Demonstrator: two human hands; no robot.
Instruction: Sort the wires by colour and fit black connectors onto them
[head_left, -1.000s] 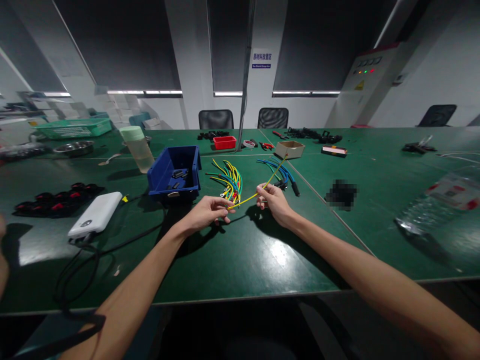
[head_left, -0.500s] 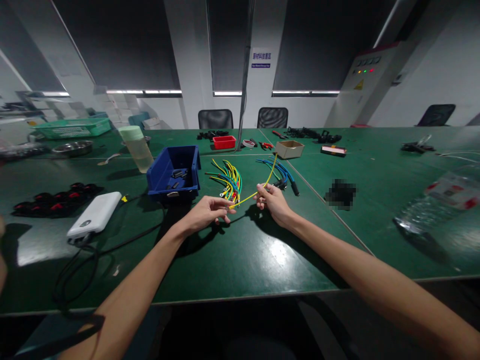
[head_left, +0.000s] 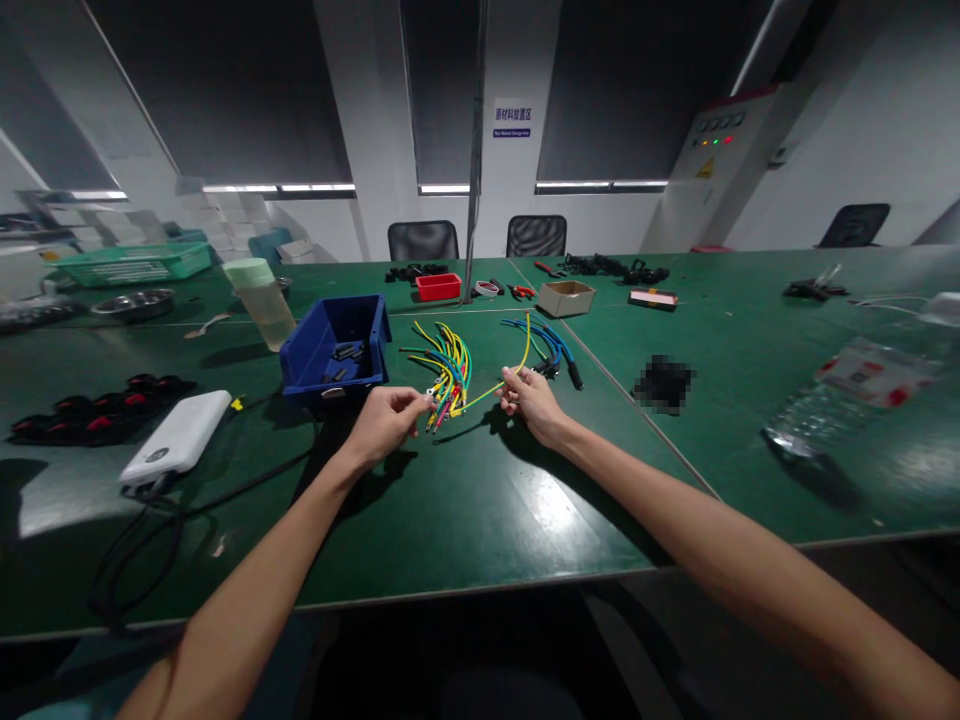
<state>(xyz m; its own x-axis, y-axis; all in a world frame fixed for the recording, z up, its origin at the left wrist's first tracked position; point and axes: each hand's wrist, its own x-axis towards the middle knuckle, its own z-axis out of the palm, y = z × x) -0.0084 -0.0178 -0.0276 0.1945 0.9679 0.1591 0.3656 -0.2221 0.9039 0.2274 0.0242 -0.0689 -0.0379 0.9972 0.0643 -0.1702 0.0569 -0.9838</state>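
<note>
My right hand (head_left: 526,402) is closed around a yellow wire (head_left: 517,362), which arcs up behind it and runs left toward my left hand. My left hand (head_left: 386,421) is curled, fingertips pinched near the wire's free end (head_left: 455,408), at the front of a pile of yellow, green and blue wires (head_left: 444,360). A bundle of blue wires with black ends (head_left: 550,345) lies just behind my right hand. Both hands hover over the green table (head_left: 480,510).
A blue bin (head_left: 333,348) with small black parts stands left of the wires. A white power bank (head_left: 175,436) with a black cable, black and red parts (head_left: 97,408), a cup (head_left: 260,298), a cardboard box (head_left: 566,297), a red tray (head_left: 438,287) and a plastic bottle (head_left: 855,385) are also on the table.
My left hand has closed into a tighter pinch at the wire's end. The wire's far part has curled down and left. The view has shifted slightly.
</note>
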